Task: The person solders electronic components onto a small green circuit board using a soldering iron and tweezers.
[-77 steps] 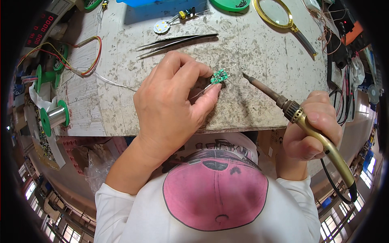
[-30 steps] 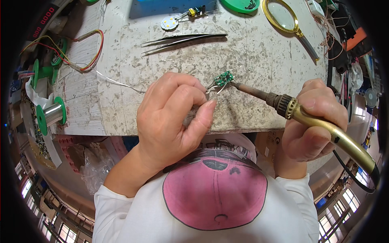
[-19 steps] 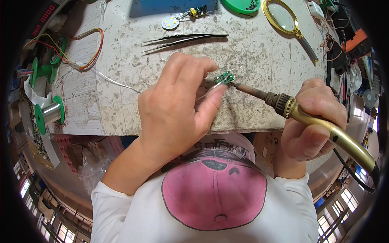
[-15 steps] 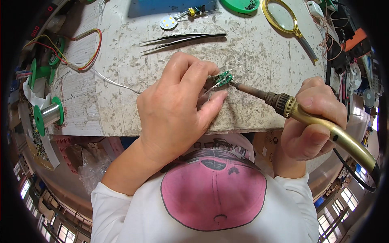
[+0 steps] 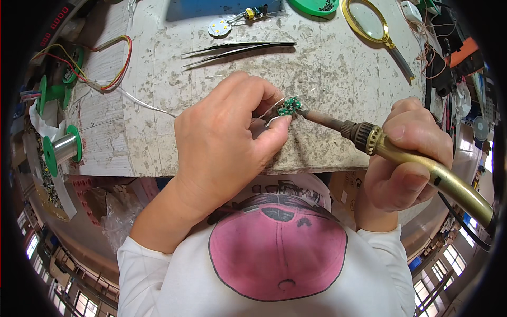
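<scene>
Pinching a green, component-studded circuit board (image 5: pixel 288 107): the left hand (image 5: pixel 222 124).

Circuit board (image 5: pixel 288 108) partly hidden by left hand (image 5: pixel 222 127); blue bin (image 5: pixel 211 9), green dish (image 5: pixel 305 7) cut off by top edge.

Left hand (image 5: pixel 224 127) pinches board (image 5: pixel 289 106) — iron (image 5: pixel 365 138) perhaps touching.
</scene>
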Motion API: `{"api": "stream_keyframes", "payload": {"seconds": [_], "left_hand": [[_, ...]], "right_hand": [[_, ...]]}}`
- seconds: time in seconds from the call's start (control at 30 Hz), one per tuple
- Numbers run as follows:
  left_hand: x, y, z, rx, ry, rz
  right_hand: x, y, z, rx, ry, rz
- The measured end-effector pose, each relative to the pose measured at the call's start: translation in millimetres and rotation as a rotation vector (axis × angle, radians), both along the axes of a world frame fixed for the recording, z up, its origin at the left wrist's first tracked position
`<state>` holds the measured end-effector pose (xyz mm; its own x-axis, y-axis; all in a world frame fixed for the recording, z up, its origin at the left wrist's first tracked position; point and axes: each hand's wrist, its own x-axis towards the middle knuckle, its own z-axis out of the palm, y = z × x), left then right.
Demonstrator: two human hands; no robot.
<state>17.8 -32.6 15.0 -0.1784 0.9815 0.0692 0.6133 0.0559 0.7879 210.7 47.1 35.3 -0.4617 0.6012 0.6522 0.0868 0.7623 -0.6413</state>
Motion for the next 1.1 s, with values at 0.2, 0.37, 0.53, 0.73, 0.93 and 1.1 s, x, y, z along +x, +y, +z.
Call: {"api": "stream_keyframes", "payload": {"seconds": [0.2,0.37,0.53,0.73,0.93,1.1], "left_hand": [[-0.2,-0.7,0.2,0.005,0.012,-0.005],[-0.3,-0.5,-0.6,0.014,0.016,-0.010],[-0.9,-0.9,-0.7,0.024,0.027,-0.013],[-0.7,-0.8,-0.9,0.023,0.025,-0.012],[-0.7,-0.9,-0.4,0.017,0.025,-0.012],[-0.7,-0.7,-0.6,0.014,0.027,-0.018]], "right_hand": [[-0.9,-0.4,-1.1,0.006,-0.003,-0.014],[0.6,2.8,-0.7,0.027,-0.034,0.020],[0.4,2.7,-1.6,0.028,-0.036,0.027],[-0.4,1.9,-1.9,0.031,-0.032,0.021],[1.0,1.1,0.4,0.020,-0.068,0.029],[1.9,1.6,0.3,0.014,-0.053,0.041]]}}
